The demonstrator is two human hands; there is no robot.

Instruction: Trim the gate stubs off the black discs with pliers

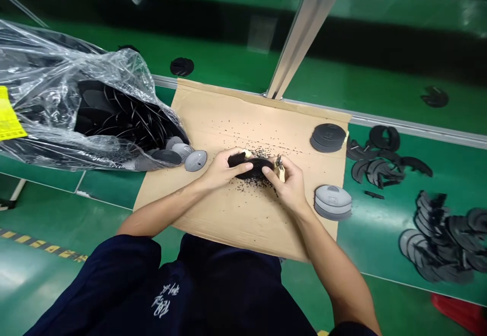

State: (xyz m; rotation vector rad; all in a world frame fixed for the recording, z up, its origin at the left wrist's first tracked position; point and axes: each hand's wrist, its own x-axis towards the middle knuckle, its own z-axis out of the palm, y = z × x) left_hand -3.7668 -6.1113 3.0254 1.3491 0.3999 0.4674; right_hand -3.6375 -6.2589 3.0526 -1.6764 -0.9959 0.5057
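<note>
My left hand [221, 170] grips a black round plastic disc [255, 167] from its left side, over the middle of a brown cardboard sheet [213, 118]. My right hand [291, 186] touches the disc's right edge with the fingertips and holds a small tan-handled tool [280, 169] against it. Small black shavings [251, 184] lie scattered on the cardboard around and under the disc.
A clear plastic bag [76, 108] full of black and grey discs lies at left, some grey ones [195, 160] spilling out. Stacks of black discs [327, 137] and grey discs [333, 201] sit at the cardboard's right edge. Black trimmed scraps [380, 163] and another pile [445, 242] cover the green table. A metal post [304, 32] rises behind.
</note>
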